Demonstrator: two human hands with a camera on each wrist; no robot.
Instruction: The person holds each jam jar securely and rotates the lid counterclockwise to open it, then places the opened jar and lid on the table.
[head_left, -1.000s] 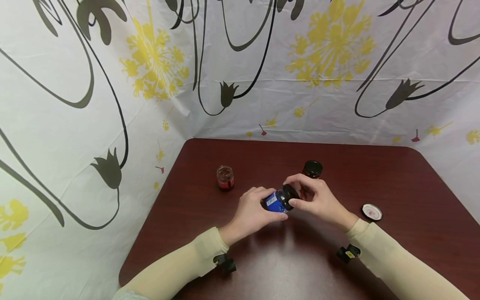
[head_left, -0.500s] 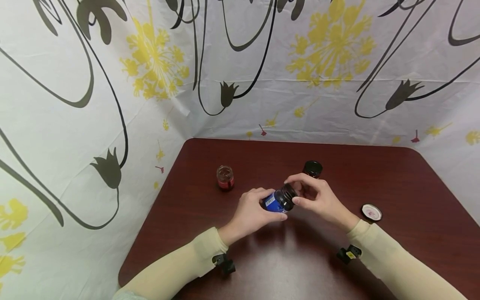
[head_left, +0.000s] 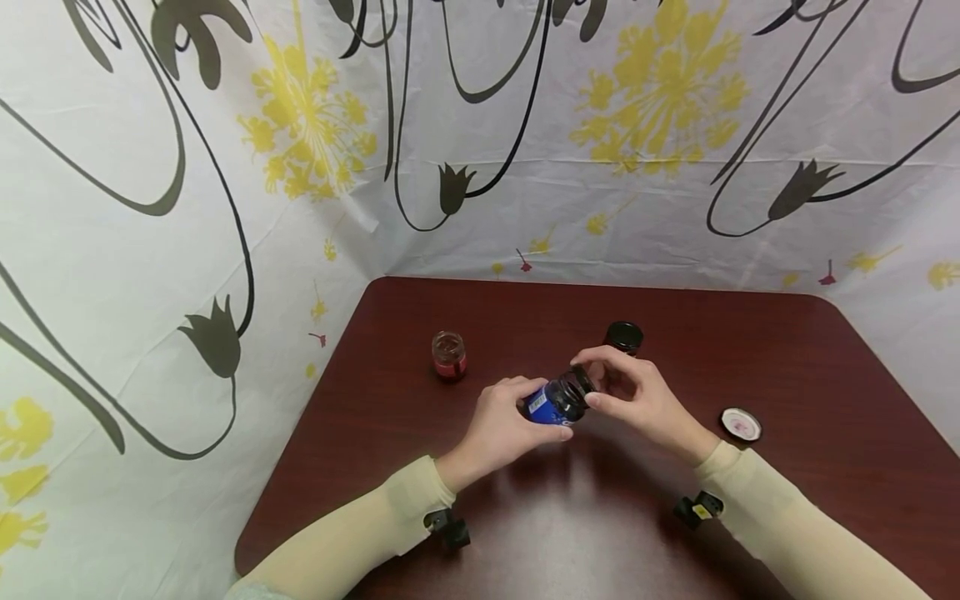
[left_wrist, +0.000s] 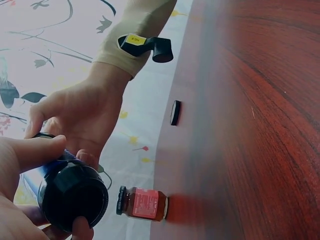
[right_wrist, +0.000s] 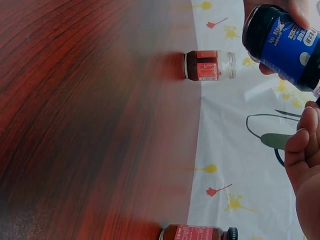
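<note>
tabletop (head_left: 555, 533) below, left hand (head_left: 501, 423) grips jar (head_left: 549, 407), legible only from right wrist, right hand (head_left: 645, 402) pinching lid (head_left: 582, 381).

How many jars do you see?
3. The left hand holds the blue jar. The open red-labelled jar stands on the left side of the table. The dark-lidded jar stands behind the right hand, which partly hides it.

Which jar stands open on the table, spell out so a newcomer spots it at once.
On the dark red table, look beyond the left hand, toward the far left. A red-labelled glass jar stands upright there. Unlike the capped jar to its right, it has no lid.
</note>
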